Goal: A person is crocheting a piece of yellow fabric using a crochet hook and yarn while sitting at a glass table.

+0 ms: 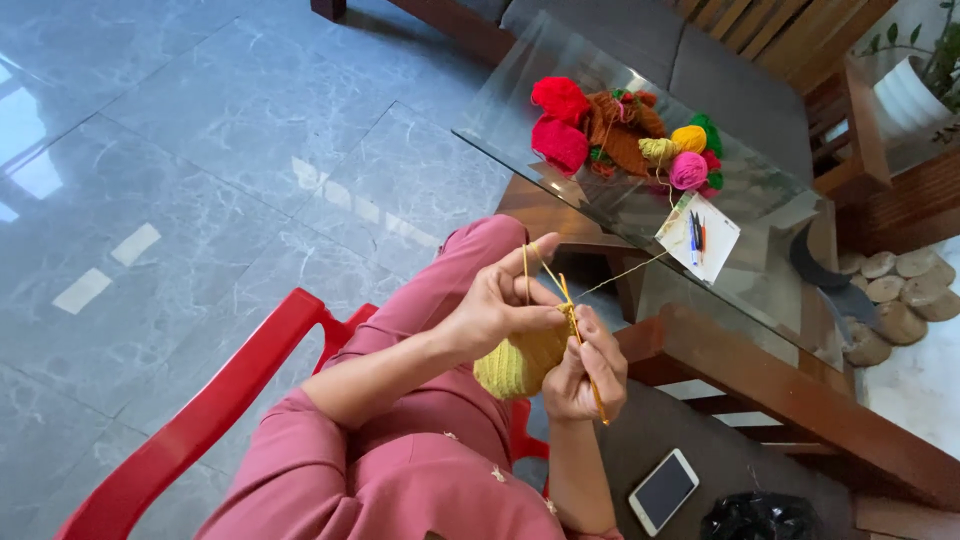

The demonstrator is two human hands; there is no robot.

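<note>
Head cam looking straight down at someone crocheting in a red plastic chair (215,400), pink sleeves and trousers. The left hand (497,305) is closed around the top of a yellow crocheted piece (517,364), pinching it with the yarn strand (620,274) looped over the fingers. The right hand (587,372) is gripping a thin crochet hook (591,385), its tip right up against the piece where the two hands meet. The piece hangs just above the lap. The yarn runs up and away to the glass table (500,110), where a bunch of yarn balls (625,135) in red, orange, yellow, pink and green sit together. Near them is a white paper with pens (698,237). A phone (663,490) lies lower right, next to a black bag (760,518).
</note>
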